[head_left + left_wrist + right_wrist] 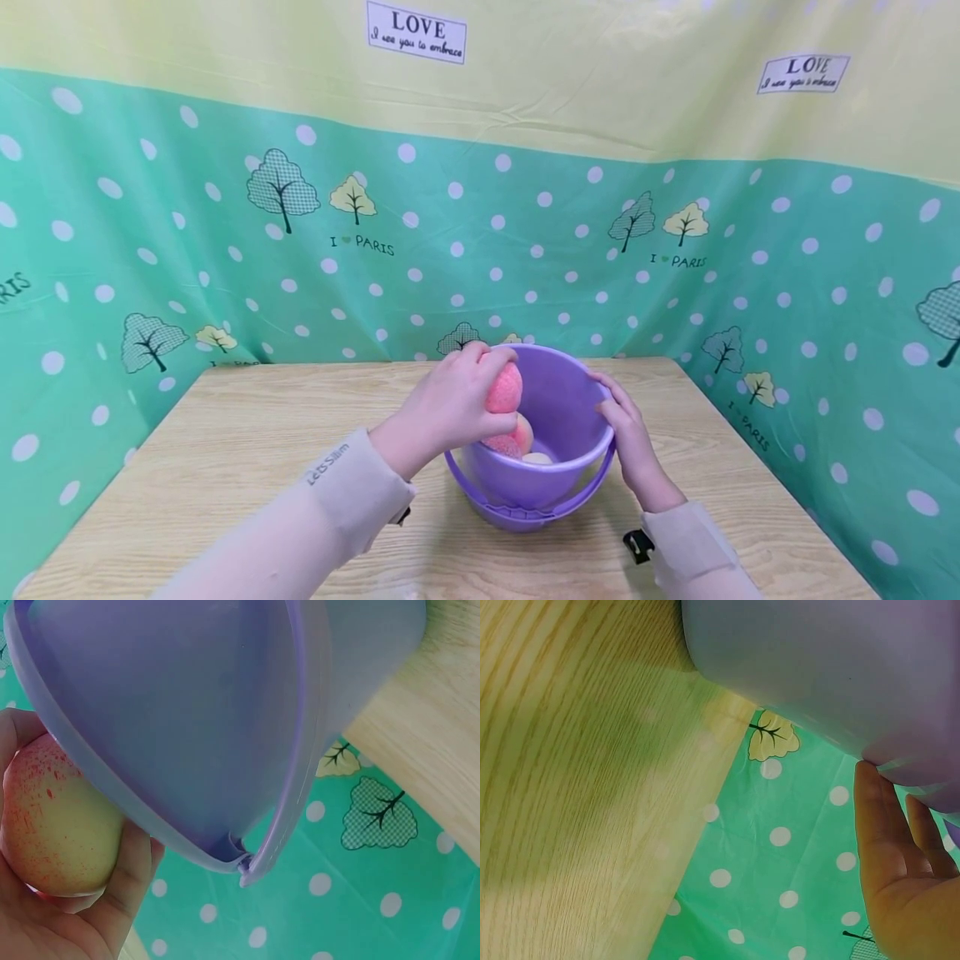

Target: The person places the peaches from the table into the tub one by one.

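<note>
A purple bucket (562, 392) stands on the wooden table, its mouth tipped somewhat toward me and its handle (517, 512) hanging down in front. My left hand (468, 400) grips a pink peach (505, 389) at the left side of the mouth. In the left wrist view this peach (64, 817) shows yellow with red flecks, right by the bucket's rim (135, 799). Below it in the head view, more peaches (522, 433) lie inside, partly hidden by the hand and rim. My right hand (630, 433) holds the right rim, with fingers (885, 825) against the outer wall.
The wooden table (300, 417) reaches back to a green dotted cloth (457, 250) with printed trees, which hangs behind and at both sides. A black strap buckle (638, 546) sits by my right wrist.
</note>
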The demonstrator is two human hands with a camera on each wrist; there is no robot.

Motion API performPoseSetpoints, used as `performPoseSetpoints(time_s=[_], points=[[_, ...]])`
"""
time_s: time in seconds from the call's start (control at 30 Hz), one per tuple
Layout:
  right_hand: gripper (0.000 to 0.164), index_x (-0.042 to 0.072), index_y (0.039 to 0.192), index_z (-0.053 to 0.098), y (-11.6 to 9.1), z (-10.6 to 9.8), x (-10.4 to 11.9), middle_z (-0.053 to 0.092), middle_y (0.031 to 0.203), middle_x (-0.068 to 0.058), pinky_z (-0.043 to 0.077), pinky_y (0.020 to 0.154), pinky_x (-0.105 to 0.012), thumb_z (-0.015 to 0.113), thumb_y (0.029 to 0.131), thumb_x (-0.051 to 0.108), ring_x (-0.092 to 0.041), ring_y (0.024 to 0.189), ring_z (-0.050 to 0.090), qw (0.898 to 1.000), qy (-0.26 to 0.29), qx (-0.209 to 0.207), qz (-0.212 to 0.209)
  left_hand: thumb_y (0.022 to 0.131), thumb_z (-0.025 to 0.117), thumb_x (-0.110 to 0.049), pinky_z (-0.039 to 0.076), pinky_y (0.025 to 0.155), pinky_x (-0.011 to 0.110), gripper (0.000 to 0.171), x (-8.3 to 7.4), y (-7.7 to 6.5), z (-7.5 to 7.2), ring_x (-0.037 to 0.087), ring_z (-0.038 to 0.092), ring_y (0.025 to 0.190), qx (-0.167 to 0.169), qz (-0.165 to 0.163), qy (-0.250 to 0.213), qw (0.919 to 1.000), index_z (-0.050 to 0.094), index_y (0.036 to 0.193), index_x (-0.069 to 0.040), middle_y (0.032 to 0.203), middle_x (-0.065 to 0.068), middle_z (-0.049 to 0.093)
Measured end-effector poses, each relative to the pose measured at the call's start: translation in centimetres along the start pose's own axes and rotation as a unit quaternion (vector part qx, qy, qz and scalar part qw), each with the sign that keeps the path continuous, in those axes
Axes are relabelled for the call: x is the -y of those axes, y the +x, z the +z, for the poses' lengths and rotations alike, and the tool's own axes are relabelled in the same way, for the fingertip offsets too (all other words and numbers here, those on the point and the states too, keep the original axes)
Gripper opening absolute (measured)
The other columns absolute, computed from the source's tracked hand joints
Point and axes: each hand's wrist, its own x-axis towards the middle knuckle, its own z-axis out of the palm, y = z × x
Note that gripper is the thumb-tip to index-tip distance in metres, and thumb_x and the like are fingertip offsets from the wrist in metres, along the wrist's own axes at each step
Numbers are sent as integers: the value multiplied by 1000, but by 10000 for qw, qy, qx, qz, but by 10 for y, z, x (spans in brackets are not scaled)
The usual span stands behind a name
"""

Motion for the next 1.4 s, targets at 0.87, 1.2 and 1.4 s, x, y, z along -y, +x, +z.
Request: performPoseSetpoints(time_s=[0.87,1.2,1.4], points=[[56,13,145,46,-1,1,1,37,155,-6,36,98,-23,40,90,10,-22,136,37,9999,93,-61,12,75,76,-39,53,92,42,70,-8,13,16,28,61,112,310,-54,-48,9995,52,138,-19,127,12,58],[55,13,145,45,-1,1,0,38,155,-6,38,94,-19,39,90,10,-21,131,39,10000,81,-15,-25,76,74,-41,49,99,44,68,-9,17,22,32,60,115,343,-76,118,9993,52,137,-21,130,12,57],[55,13,145,45,-1,1,0,37,155,-7,39,93,-20,39,90,11,-21,129,40,10000,18,-8,-13,76,74,-42,51,95,44,68,-11,18,25,31,62,108,344,-94,182,9992,52,137,-22,127,10,58]])
